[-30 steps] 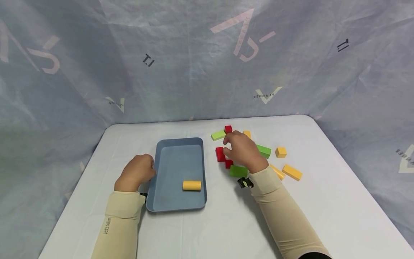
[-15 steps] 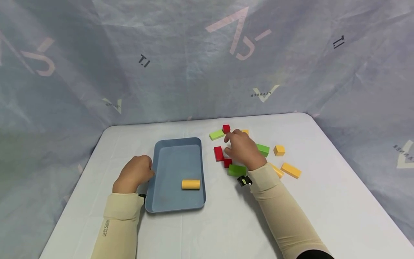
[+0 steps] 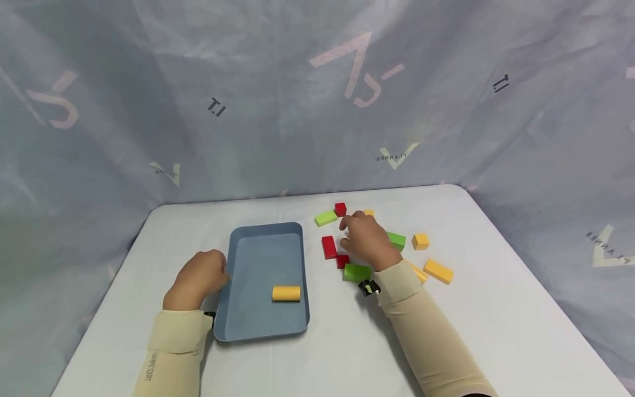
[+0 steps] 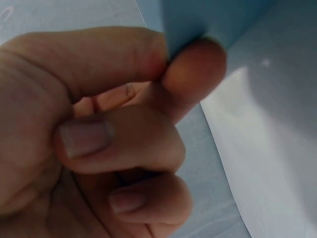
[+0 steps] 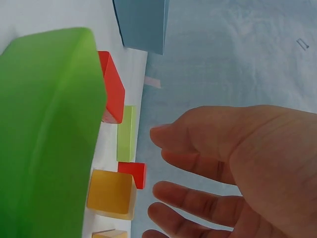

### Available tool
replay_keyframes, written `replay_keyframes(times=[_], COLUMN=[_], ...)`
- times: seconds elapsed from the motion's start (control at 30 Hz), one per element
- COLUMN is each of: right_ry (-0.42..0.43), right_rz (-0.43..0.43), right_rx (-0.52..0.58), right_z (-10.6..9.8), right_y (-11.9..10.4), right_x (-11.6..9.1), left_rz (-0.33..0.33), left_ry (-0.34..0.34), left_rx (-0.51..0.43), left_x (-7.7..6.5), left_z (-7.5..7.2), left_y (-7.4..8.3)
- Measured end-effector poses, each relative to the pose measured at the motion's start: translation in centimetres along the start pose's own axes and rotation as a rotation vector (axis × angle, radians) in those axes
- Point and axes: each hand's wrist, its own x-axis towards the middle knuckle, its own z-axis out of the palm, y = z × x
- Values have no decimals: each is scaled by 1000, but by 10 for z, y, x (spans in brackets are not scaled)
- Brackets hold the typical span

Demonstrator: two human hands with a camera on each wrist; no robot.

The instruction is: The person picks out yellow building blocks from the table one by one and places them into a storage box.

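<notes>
My left hand (image 3: 200,278) pinches the left wall of a blue-grey tray (image 3: 263,335) between thumb and index finger; in the left wrist view the tray wall (image 4: 223,20) sits between those fingertips. A yellow cylinder (image 3: 286,293) lies in the tray's lower right. My right hand (image 3: 366,238) hovers over loose blocks, thumb and fingers apart, with nothing between them. Just left of it lie a red block (image 3: 329,247) and a small red block (image 3: 343,261). A dark green block (image 3: 356,273) is below it, and a brighter green block (image 3: 396,241) is partly hidden behind it.
Beyond my right hand lie a lime block (image 3: 326,218), a red cube (image 3: 340,209) and a partly covered yellow block (image 3: 369,213). To the right are a yellow cube (image 3: 420,241) and a yellow oblong block (image 3: 439,271). A grey curtain (image 3: 278,110) hangs behind the white table (image 3: 307,369).
The head view has shifted a little. My right hand has drifted slightly away from the red block, its thumb and index finger spread a bit wider. My left hand keeps its hold on the tray.
</notes>
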Motion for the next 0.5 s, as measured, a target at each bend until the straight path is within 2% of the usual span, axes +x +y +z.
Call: replay_keyframes(times=[0.33,0.5], right_ry=[8,-8], right_rz=[55,49], right_rx=[-3,-5], right_z=[4,5], right_y=[3,6], right_x=[-2,-2], left_rz=[10,10], left_ry=[33,39], left_rx=[-16,-28], left_x=[-4,-4], left_z=[3,4], left_y=[1,1])
